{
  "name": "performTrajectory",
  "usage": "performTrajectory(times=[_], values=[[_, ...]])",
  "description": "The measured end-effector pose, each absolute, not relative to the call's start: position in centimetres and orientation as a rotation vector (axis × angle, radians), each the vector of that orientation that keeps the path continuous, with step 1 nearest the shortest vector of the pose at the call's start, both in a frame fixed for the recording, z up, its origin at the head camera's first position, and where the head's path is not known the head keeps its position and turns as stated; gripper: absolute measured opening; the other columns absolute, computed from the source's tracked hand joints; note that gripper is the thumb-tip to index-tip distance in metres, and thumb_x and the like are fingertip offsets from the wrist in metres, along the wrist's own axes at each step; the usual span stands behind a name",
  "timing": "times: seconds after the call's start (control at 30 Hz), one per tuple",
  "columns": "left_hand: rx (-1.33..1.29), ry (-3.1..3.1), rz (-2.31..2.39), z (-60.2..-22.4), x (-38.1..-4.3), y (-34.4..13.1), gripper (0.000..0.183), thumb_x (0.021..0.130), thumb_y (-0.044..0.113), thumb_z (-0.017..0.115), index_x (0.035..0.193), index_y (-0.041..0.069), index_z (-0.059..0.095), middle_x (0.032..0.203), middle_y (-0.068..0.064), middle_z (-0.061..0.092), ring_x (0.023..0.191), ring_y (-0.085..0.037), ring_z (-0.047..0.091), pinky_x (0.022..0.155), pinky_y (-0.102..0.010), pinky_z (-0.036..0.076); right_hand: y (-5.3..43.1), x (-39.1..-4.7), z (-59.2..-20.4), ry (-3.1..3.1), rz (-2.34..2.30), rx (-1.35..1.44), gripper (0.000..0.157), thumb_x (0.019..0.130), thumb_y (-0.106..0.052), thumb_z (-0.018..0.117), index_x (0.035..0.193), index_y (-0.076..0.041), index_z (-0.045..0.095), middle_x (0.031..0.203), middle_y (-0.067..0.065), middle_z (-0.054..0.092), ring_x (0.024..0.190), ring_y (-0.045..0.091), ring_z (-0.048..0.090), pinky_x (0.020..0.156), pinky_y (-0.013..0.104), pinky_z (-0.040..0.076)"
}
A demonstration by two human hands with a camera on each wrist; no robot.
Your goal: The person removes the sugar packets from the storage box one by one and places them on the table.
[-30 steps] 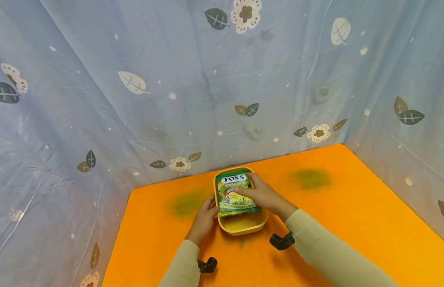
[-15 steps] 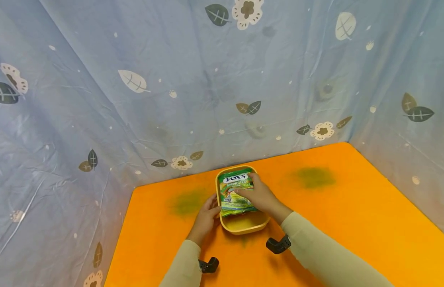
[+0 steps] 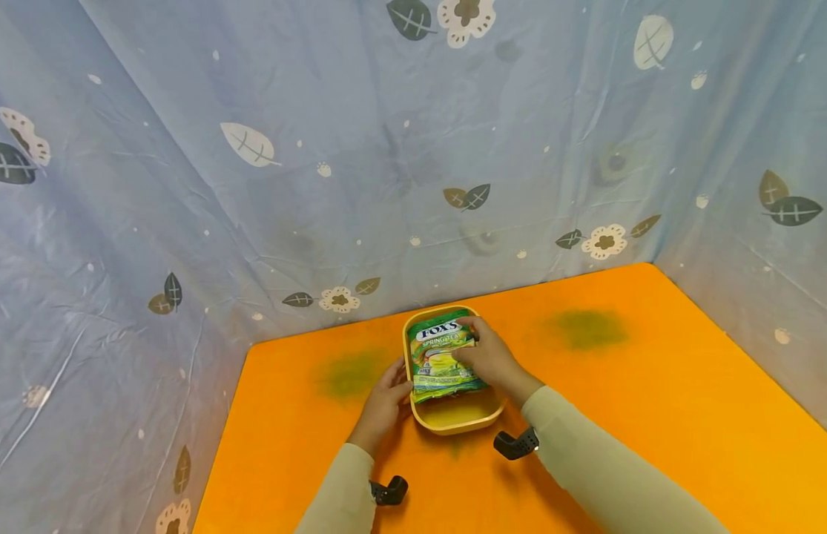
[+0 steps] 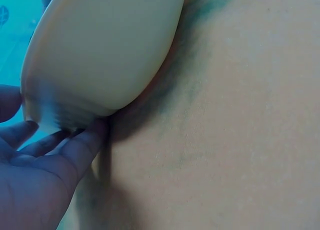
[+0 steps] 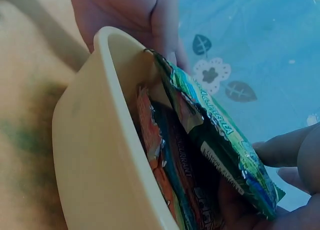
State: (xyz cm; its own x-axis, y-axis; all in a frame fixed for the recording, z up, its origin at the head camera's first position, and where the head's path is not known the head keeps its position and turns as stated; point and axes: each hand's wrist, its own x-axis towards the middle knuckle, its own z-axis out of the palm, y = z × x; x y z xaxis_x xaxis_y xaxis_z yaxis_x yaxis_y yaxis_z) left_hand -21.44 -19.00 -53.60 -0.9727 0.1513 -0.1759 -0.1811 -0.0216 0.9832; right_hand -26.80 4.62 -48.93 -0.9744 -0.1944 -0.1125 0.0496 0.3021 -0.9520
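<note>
A right hand (image 3: 489, 360) grips a green candy bag (image 3: 443, 357) lying in a yellow tray (image 3: 456, 419) while the left hand (image 3: 385, 404) steadies its side with relaxed fingers; only the right wrist view reveals an orange packet (image 5: 152, 140) beneath.

Orange table (image 3: 653, 415) w/ green smudges; blue floral cloth (image 3: 386, 148) behind.

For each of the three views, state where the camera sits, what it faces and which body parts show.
Head: above, looking down at the yellow tray and green candy bag; both hands and sleeves show.
Left wrist: low beside the tray's outer wall; left hand shows.
Right wrist: low at the tray rim, facing the bag; right hand's fingers show.
All share the tray.
</note>
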Motion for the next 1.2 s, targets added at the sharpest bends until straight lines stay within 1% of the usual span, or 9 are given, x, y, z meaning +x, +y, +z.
performTrajectory(times=[0.03, 0.2, 0.3, 0.5, 0.67, 0.8, 1.07, 1.13, 1.2], values=[[-0.028, 2.016, 2.095, -53.6, -21.4, -19.0, 0.064, 0.115, 0.013, 0.05, 0.173, 0.004, 0.025, 0.171, -0.024, 0.035, 0.142, -0.039, 0.054, 0.108, -0.052, 0.054, 4.6, -26.8, -49.0, 2.359, -1.738, -0.136, 0.065, 0.104, -0.009, 0.073, 0.163, -0.009, 0.045, 0.168, 0.03, 0.034, 0.09, 0.034, 0.06, 0.097, 0.051, 0.05], [-0.023, 2.018, 2.089, -53.6, -21.4, -19.1, 0.064, 0.115, 0.014, 0.05, 0.173, 0.003, 0.025, 0.171, -0.024, 0.034, 0.144, -0.041, 0.051, 0.11, -0.054, 0.052, 4.8, -26.8, -49.2, 2.392, -1.697, -0.126, 0.06, 0.103, -0.011, 0.075, 0.159, -0.01, 0.052, 0.164, 0.027, 0.043, 0.113, 0.037, 0.06, 0.098, 0.051, 0.051], [-0.021, 2.026, 2.075, -53.7, -21.4, -19.1, 0.065, 0.115, 0.014, 0.05, 0.173, 0.003, 0.024, 0.171, -0.025, 0.034, 0.146, -0.042, 0.049, 0.111, -0.055, 0.051, 4.9, -26.7, -49.4, 2.397, -1.701, -0.135, 0.056, 0.104, -0.011, 0.075, 0.156, -0.009, 0.056, 0.162, 0.024, 0.047, 0.113, 0.039, 0.06, 0.092, 0.049, 0.053], [-0.027, 2.016, 2.081, -53.5, -21.5, -19.0, 0.064, 0.115, 0.012, 0.049, 0.173, 0.002, 0.024, 0.17, -0.027, 0.034, 0.141, -0.04, 0.054, 0.108, -0.053, 0.054, 5.1, -26.5, -49.4, 2.399, -1.758, -0.158, 0.055, 0.104, -0.011, 0.075, 0.156, -0.009, 0.057, 0.163, 0.021, 0.046, 0.125, 0.036, 0.058, 0.095, 0.048, 0.054], [-0.008, 2.004, 2.092, -53.6, -21.6, -18.9, 0.064, 0.115, 0.01, 0.048, 0.173, 0.003, 0.024, 0.17, -0.027, 0.034, 0.138, -0.039, 0.057, 0.106, -0.051, 0.056, 5.1, -26.4, -49.2, 2.409, -1.809, -0.163, 0.055, 0.103, -0.009, 0.076, 0.155, -0.01, 0.058, 0.158, 0.021, 0.05, 0.109, 0.033, 0.061, 0.089, 0.042, 0.057], [-0.023, 2.009, 2.081, -53.7, -21.5, -19.0, 0.065, 0.115, 0.011, 0.049, 0.174, 0.005, 0.023, 0.171, -0.026, 0.033, 0.141, -0.041, 0.054, 0.108, -0.052, 0.054, 5.1, -26.3, -49.0, 2.435, -1.827, -0.175, 0.054, 0.103, -0.007, 0.076, 0.154, -0.009, 0.059, 0.149, 0.021, 0.054, 0.106, 0.032, 0.06, 0.087, 0.039, 0.057], [-0.019, 2.036, 2.054, -53.3, -21.2, -18.9, 0.065, 0.115, 0.013, 0.048, 0.174, 0.005, 0.022, 0.172, -0.027, 0.03, 0.146, -0.045, 0.048, 0.114, -0.057, 0.048, 6.0, -26.2, -48.3, 2.454, -1.866, -0.205, 0.054, 0.104, -0.005, 0.075, 0.154, -0.008, 0.058, 0.15, 0.02, 0.053, 0.119, 0.035, 0.056, 0.092, 0.04, 0.055], [-0.017, 2.033, 2.054, -53.3, -21.2, -18.9, 0.065, 0.115, 0.012, 0.048, 0.174, 0.005, 0.021, 0.172, -0.028, 0.03, 0.147, -0.046, 0.048, 0.114, -0.058, 0.047, 6.4, -26.3, -48.2, 2.44, -1.882, -0.212, 0.054, 0.104, -0.006, 0.075, 0.155, -0.008, 0.057, 0.151, 0.021, 0.051, 0.109, 0.033, 0.06, 0.087, 0.038, 0.057], [-0.018, 2.033, 2.054, -53.4, -21.2, -18.8, 0.065, 0.115, 0.012, 0.048, 0.174, 0.005, 0.021, 0.172, -0.028, 0.03, 0.147, -0.046, 0.047, 0.114, -0.059, 0.047, 6.9, -26.3, -48.2, 2.422, -1.9, -0.23, 0.054, 0.105, -0.006, 0.074, 0.156, -0.007, 0.056, 0.152, 0.022, 0.05, 0.091, 0.029, 0.063, 0.079, 0.035, 0.058]])
